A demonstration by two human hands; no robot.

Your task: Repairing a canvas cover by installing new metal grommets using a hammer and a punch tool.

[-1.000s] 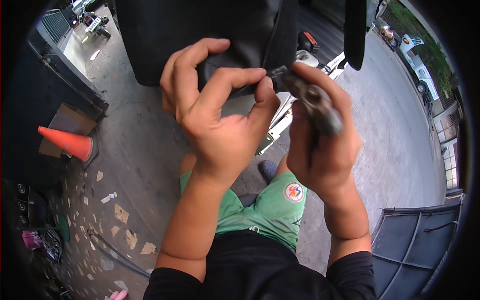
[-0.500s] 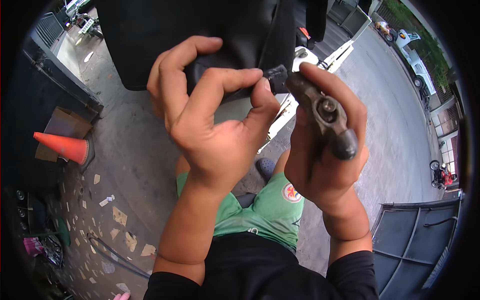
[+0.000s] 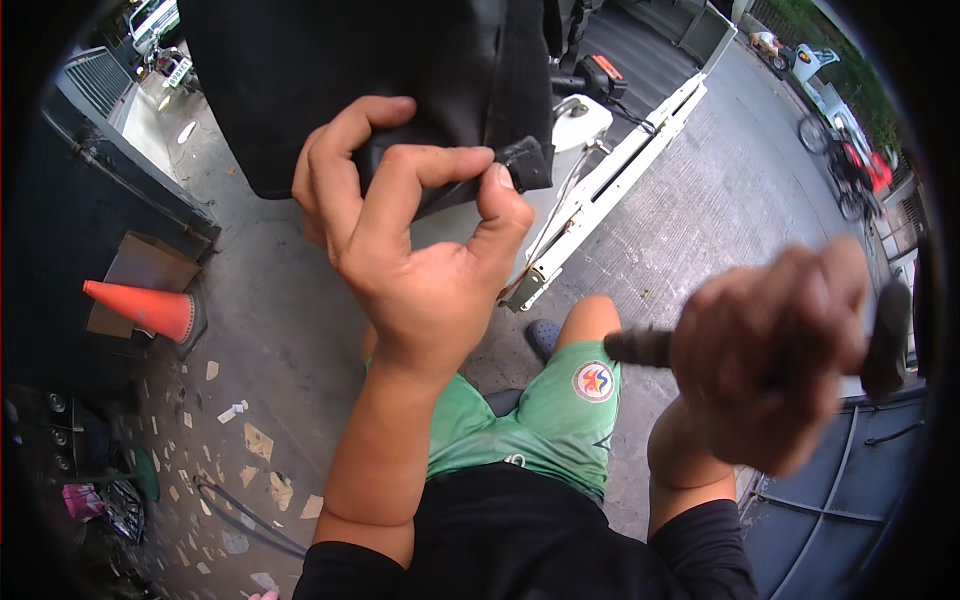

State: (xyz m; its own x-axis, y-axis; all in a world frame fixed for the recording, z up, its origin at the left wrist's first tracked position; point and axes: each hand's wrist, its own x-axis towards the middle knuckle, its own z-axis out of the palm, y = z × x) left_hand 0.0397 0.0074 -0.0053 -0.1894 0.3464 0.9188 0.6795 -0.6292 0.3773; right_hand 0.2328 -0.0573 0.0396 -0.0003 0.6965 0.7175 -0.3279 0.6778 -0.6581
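Note:
My left hand (image 3: 400, 265) pinches a short black strip (image 3: 520, 160) between thumb and index finger at the lower edge of a large black padded piece (image 3: 370, 60), its other fingers curled against the surface. Out to the lower right, apart from the strip, my right hand (image 3: 765, 350) grips a dark metal hammer (image 3: 888, 340), blurred by motion, with its handle pointing left toward my green shorts.
A white metal frame (image 3: 610, 200) stands beyond my hands. An orange cone (image 3: 140, 305) and cardboard (image 3: 150, 265) lie left, near scattered scraps. At right are the road, a red motorcycle (image 3: 860, 175) and a dark metal gate panel (image 3: 830, 500).
My right hand has swung right and down with the hammer, away from the strip. My left hand and the black piece have shifted slightly. The red motorcycle has moved up the right side.

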